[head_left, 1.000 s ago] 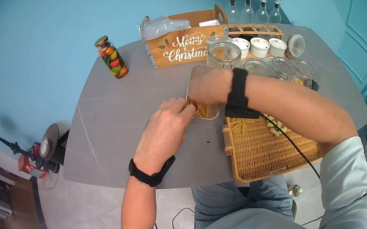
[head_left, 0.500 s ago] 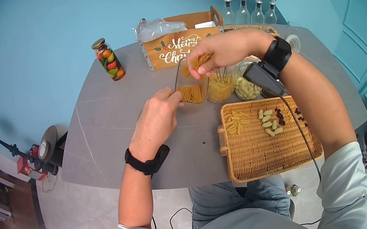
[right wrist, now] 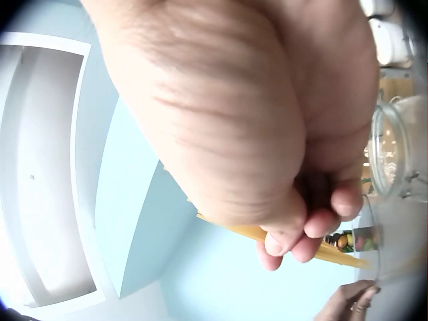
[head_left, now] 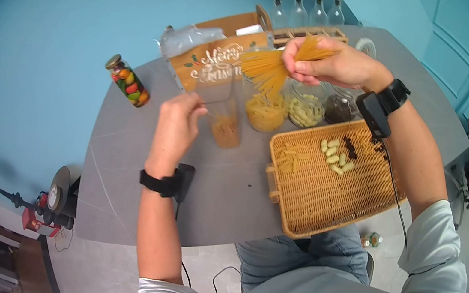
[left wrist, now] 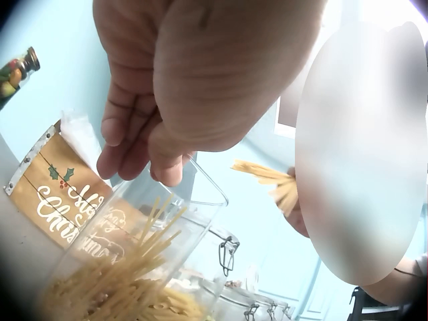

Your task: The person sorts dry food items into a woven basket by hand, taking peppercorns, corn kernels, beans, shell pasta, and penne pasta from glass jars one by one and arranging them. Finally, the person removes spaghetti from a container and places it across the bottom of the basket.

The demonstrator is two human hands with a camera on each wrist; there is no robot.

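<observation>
A tall clear jar (head_left: 223,112) stands on the grey table (head_left: 128,162) with some spaghetti in its bottom (left wrist: 127,281). My left hand (head_left: 196,113) grips the jar's upper rim from the left; its fingers (left wrist: 134,144) curl at the rim. My right hand (head_left: 298,64) is raised above the row of jars and grips a bundle of spaghetti (head_left: 268,68) that fans out to the left, clear of the jar. The right wrist view shows the strands (right wrist: 334,253) pinched under my right hand's fingers (right wrist: 314,227).
A wicker tray (head_left: 328,205) with small piles of pasta and dark pieces lies at front right. Behind it stand open jars of pasta (head_left: 265,111), shells (head_left: 305,110) and dark bits (head_left: 338,108). Further back are a "Merry Christmas" wooden box (head_left: 216,64), a candy jar (head_left: 126,81) and glass bottles (head_left: 298,6).
My right hand has pulled the spaghetti bundle out of the jar and lifted it up and to the right. My left hand has stood the jar upright.
</observation>
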